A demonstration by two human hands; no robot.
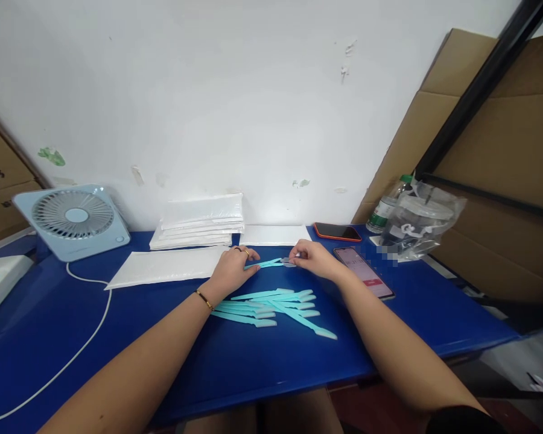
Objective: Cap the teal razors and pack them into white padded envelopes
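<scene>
Two or so slim turquoise eyebrow razors lie between my hands, just above the blue tabletop. My left hand is closed on their handle ends, thumb toward me. At the other end my right hand pinches a small clear piece by the blade heads; whether it is a cover or a bag I cannot tell. Nearer to me, a loose pile of several more turquoise razors is fanned out, most with their pale heads pointing right.
White padded envelopes are stacked by the wall, with a flat one left of my hand. A fan with a white cable stands left. Two phones, a bottle and a bagged cup are on the right.
</scene>
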